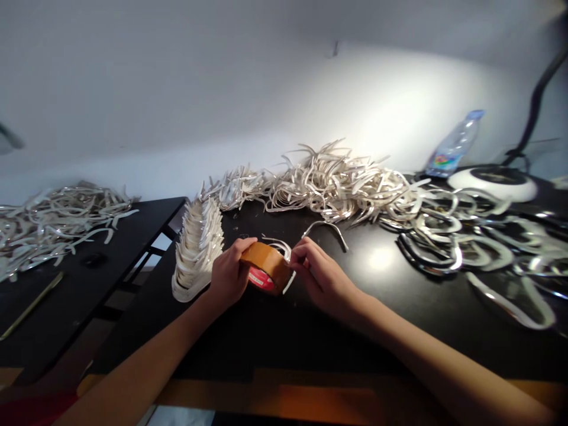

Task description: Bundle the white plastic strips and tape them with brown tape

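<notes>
Glossy tan tape roll, red label inside; left fingers curled over it, right fingers pinching a curved white strip.

black tabletop with tangled silvery strips and a neat stack of them

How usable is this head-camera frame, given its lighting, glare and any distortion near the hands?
In the head view, bright light washes out the white wall, a glare spot sits on the black tabletop, and wide-angle distortion stretches the left forearm, while the left hand, right hand and brown tape roll stay fairly sharp.
</notes>
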Motion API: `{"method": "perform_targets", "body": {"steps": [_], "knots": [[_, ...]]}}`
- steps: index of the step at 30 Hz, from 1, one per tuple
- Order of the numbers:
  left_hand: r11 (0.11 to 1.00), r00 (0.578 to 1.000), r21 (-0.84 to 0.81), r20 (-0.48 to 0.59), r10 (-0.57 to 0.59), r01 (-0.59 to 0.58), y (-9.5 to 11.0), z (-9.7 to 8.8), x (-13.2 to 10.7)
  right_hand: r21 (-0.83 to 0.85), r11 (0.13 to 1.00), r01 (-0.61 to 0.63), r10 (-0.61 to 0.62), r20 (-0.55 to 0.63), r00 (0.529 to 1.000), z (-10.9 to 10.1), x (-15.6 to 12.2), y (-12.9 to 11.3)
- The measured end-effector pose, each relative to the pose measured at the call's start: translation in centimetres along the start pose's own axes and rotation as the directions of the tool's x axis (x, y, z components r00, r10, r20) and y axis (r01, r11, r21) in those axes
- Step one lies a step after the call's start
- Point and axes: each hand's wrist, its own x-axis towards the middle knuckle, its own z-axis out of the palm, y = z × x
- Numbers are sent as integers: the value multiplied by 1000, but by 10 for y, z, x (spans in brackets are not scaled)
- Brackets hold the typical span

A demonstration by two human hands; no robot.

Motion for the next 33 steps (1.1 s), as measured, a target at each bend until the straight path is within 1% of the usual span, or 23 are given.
{"method": "perform_targets", "body": {"steps": [2, 4, 6, 8, 10, 11, 12, 14, 16, 17, 19, 21, 23, 26, 28, 30, 33], "knots": [[999, 999, 16, -2, -34, 34, -2, 0, 1, 36, 999, -4, 4, -12, 1000, 0, 0, -1], [998, 998, 26, -4, -64, 64, -2, -2, 2, 74, 996, -44, 46, -25, 999, 0, 0, 2], [996, 997, 28, -11, -80, 80, -2, -3, 4, 106, 986, -130, 137, -65, 988, -1, 1, 9], [995, 995, 23, -26, -96, 96, -1, -3, 5, 92, 969, -229, 241, -146, 960, -5, 2, 20], [993, 993, 12, -34, -116, 116, -1, -2, 4, -11, 946, -325, 314, -234, 920, -12, 3, 32], [992, 991, 4, -35, -126, 126, -1, -1, 3, -98, 923, -372, 338, -252, 907, -16, 3, 38], [991, 990, -6, -35, -134, 133, -2, 0, 2, -202, 888, -412, 363, -240, 900, -21, 3, 43], [989, 989, -30, -28, -144, 144, -3, 1, 0, -418, 786, -455, 435, -149, 888, -30, 3, 49], [987, 988, -53, -17, -151, 150, -4, 2, -1, -569, 706, -423, 487, -43, 872, -35, 2, 50], [986, 988, -60, -10, -155, 154, -4, 2, -1, -603, 697, -389, 481, -8, 876, -36, 2, 50], [984, 985, -58, -6, -171, 171, -3, 1, -1, -595, 740, -314, 406, 23, 914, -34, 1, 47], [979, 980, -39, -3, -200, 200, 0, 0, 0, -541, 800, -259, 312, 8, 950, -30, 1, 41], [970, 970, -20, 2, -242, 242, 3, 0, 1, -488, 841, -233, 247, -38, 968, -23, 2, 32], [950, 950, -7, 12, -311, 311, 7, 0, 3, -418, 894, -158, 133, -89, 987, -13, 1, 18], [939, 939, 2, 15, -344, 344, 9, 0, 4, -375, 924, -73, 47, -76, 996, -7, 0, 10], [933, 933, 5, 17, -360, 360, 11, 0, 5, -351, 936, -10, -9, -52, 999, -2, -2, 5], [930, 929, 2, 43, -368, 369, 16, 0, 5, -363, 931, 33, -56, -53, 997, 1, -4, 1]]}}
